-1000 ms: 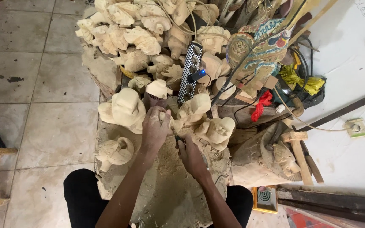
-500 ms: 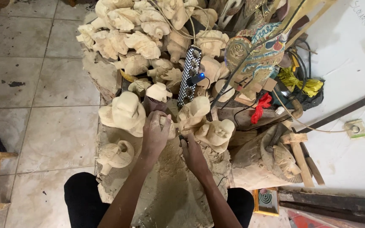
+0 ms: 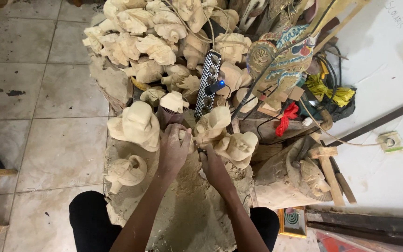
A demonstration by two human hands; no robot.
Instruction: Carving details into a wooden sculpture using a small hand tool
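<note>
My left hand (image 3: 173,148) is closed around a small pale carved wooden piece (image 3: 186,136), of which only a bit shows past my fingers. My right hand (image 3: 212,163) grips a thin carving tool (image 3: 200,150) whose tip meets that piece. Both hands work over a sawdust-covered cloth (image 3: 187,210) spread across my lap. Pale carved wooden heads surround the hands: a large one (image 3: 136,125) to the left, another (image 3: 213,123) just beyond, one (image 3: 239,147) to the right.
A heap of unpainted carved heads (image 3: 150,37) fills the far side. A checkered power strip (image 3: 208,84) lies among them, beside painted puppet figures (image 3: 281,56). A wooden mallet (image 3: 327,172) rests at right; a small carved figure (image 3: 124,171) at left. Tiled floor (image 3: 38,93) on the left.
Both hands have shifted only slightly on the small piece; the tool stays at the wood. The camera view has moved a little.
</note>
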